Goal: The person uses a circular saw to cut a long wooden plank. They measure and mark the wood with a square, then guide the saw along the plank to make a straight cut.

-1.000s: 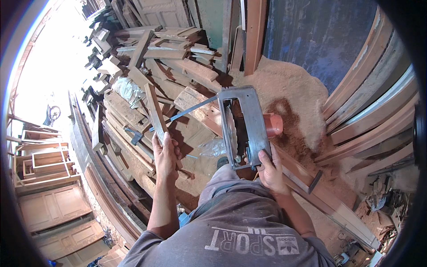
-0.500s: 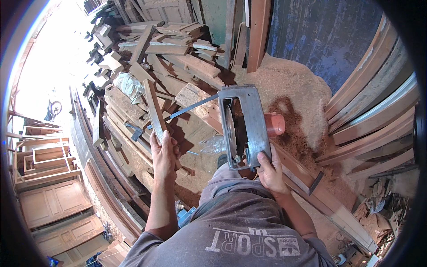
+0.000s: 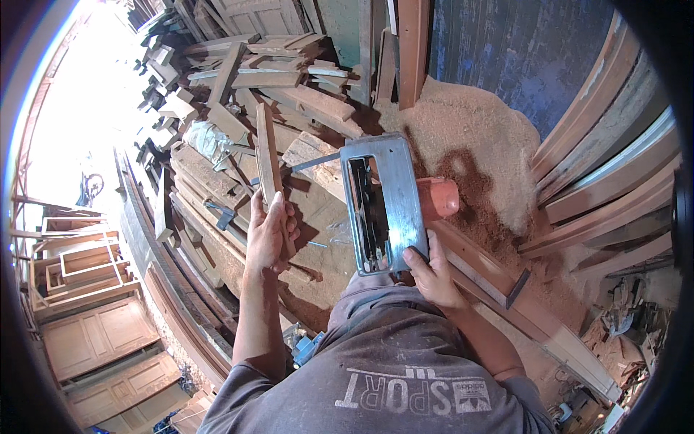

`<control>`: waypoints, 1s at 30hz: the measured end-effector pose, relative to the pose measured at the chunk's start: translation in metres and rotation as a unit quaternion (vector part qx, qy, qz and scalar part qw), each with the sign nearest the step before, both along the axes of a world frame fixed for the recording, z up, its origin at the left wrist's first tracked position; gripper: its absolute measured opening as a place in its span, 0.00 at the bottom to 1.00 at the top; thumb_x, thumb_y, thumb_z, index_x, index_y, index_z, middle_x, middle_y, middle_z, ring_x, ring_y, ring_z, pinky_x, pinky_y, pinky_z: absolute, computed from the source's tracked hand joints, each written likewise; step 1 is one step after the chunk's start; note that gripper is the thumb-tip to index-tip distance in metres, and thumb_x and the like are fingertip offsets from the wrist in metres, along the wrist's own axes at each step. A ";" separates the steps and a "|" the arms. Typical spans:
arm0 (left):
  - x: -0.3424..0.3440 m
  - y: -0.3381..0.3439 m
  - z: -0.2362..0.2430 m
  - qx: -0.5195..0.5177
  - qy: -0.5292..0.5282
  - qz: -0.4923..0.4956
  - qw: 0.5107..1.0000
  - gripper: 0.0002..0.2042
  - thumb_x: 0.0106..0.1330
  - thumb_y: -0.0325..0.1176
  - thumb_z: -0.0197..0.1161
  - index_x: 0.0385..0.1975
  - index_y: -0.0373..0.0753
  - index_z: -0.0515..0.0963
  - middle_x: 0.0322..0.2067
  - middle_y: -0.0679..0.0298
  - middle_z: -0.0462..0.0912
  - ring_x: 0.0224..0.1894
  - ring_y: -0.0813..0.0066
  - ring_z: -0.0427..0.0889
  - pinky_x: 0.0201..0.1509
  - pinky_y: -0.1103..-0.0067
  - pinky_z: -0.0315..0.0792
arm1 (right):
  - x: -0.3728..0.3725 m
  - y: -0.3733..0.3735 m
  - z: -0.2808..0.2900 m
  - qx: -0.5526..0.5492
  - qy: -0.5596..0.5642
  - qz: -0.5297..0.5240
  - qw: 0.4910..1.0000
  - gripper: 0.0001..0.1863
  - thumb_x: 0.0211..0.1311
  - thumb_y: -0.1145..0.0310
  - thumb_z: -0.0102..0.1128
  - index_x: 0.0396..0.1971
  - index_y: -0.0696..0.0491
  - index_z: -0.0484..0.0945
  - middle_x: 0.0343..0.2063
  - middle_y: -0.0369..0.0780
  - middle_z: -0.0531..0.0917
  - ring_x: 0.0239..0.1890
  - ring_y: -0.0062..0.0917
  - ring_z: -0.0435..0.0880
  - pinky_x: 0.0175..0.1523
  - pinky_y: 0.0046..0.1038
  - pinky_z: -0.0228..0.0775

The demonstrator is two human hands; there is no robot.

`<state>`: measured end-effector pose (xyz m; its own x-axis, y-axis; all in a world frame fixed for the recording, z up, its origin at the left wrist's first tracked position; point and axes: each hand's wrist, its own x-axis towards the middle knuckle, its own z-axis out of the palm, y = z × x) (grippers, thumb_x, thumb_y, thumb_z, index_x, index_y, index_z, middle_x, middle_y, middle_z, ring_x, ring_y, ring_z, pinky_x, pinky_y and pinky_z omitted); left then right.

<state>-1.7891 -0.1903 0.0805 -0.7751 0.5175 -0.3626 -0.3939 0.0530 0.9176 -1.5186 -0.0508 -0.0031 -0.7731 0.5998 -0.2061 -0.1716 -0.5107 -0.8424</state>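
My left hand (image 3: 269,235) is closed around a short wooden strip (image 3: 267,155), which points away from me, nearly upright in the picture. My right hand (image 3: 436,278) grips the near corner of a circular saw (image 3: 397,195), thumb on the metal. Its grey base plate faces up toward me, with a long slot along the left side and dark parts inside. An orange motor housing (image 3: 440,199) sticks out on the right. From the plate's far end a thin metal bar (image 3: 311,165) reaches left, passing behind the strip.
Offcuts and boards (image 3: 289,79) are piled ahead on the left. A sawdust heap (image 3: 477,130) lies by the dark blue panel (image 3: 520,65). Long planks (image 3: 614,181) lean at right. A hammer-like tool (image 3: 220,215) rests on boards at left. Wooden frames (image 3: 87,264) stand far left.
The saw has shifted slightly left, and its base plate now catches more light. The wooden strip has moved a little right and stands straighter. Both hands keep their hold.
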 end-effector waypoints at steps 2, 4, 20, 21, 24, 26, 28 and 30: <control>0.000 0.008 0.006 -0.017 0.000 -0.018 1.000 0.18 0.83 0.42 0.58 0.67 0.48 0.69 0.36 0.69 0.74 0.30 0.83 0.71 0.31 0.82 0.69 | 0.002 0.003 -0.006 0.034 -0.017 0.005 0.999 0.24 0.80 0.69 0.61 0.67 0.58 0.64 0.54 0.42 0.81 0.53 0.23 0.81 0.62 0.30 0.75; 0.001 0.015 0.012 -0.028 -0.004 -0.033 0.999 0.19 0.83 0.42 0.58 0.68 0.47 0.68 0.37 0.69 0.73 0.30 0.82 0.71 0.32 0.82 0.69 | 0.002 0.003 0.006 0.073 -0.035 0.018 0.997 0.25 0.80 0.69 0.61 0.68 0.58 0.63 0.55 0.42 0.80 0.54 0.23 0.81 0.62 0.30 0.75; 0.030 0.046 0.005 -0.029 -0.002 -0.053 0.998 0.23 0.83 0.42 0.59 0.72 0.46 0.66 0.54 0.65 0.79 0.55 0.73 0.78 0.57 0.69 0.76 | 0.005 0.006 0.008 0.194 -0.088 0.047 0.976 0.33 0.78 0.68 0.64 0.73 0.62 0.59 0.61 0.46 0.75 0.64 0.28 0.72 0.73 0.34 0.62; 0.034 0.050 0.008 -0.018 -0.013 -0.056 0.998 0.23 0.83 0.42 0.59 0.72 0.46 0.66 0.58 0.64 0.79 0.59 0.71 0.78 0.60 0.67 0.75 | 0.005 0.006 0.007 0.197 -0.085 0.041 0.976 0.33 0.77 0.68 0.64 0.72 0.62 0.59 0.60 0.46 0.75 0.64 0.28 0.73 0.72 0.34 0.62; 0.037 0.062 0.020 -0.013 -0.033 -0.049 0.998 0.24 0.83 0.41 0.59 0.74 0.47 0.65 0.66 0.64 0.77 0.63 0.67 0.78 0.63 0.65 0.75 | 0.007 0.007 -0.002 0.171 -0.073 0.026 0.982 0.32 0.77 0.67 0.64 0.72 0.63 0.60 0.58 0.45 0.77 0.62 0.28 0.75 0.71 0.34 0.63; 0.043 0.069 0.017 0.006 -0.021 -0.036 0.999 0.23 0.84 0.40 0.56 0.74 0.44 0.67 0.64 0.63 0.78 0.62 0.68 0.78 0.64 0.68 0.74 | 0.010 0.005 -0.018 0.116 -0.072 0.018 0.990 0.32 0.78 0.67 0.64 0.71 0.63 0.60 0.57 0.45 0.78 0.60 0.28 0.76 0.71 0.34 0.64; 0.045 0.077 0.001 0.016 -0.025 -0.088 0.996 0.23 0.83 0.39 0.58 0.74 0.45 0.68 0.57 0.67 0.79 0.56 0.73 0.78 0.60 0.72 0.73 | 0.011 0.005 -0.026 0.110 -0.065 0.015 0.992 0.31 0.78 0.67 0.63 0.72 0.63 0.60 0.57 0.45 0.79 0.60 0.29 0.76 0.71 0.35 0.63; 0.060 0.087 0.001 0.069 -0.065 -0.076 0.993 0.20 0.82 0.35 0.60 0.70 0.44 0.70 0.47 0.70 0.80 0.47 0.79 0.77 0.52 0.78 0.73 | 0.006 0.007 -0.011 0.139 -0.048 0.017 0.989 0.31 0.78 0.67 0.63 0.72 0.62 0.61 0.58 0.46 0.78 0.61 0.29 0.76 0.71 0.35 0.63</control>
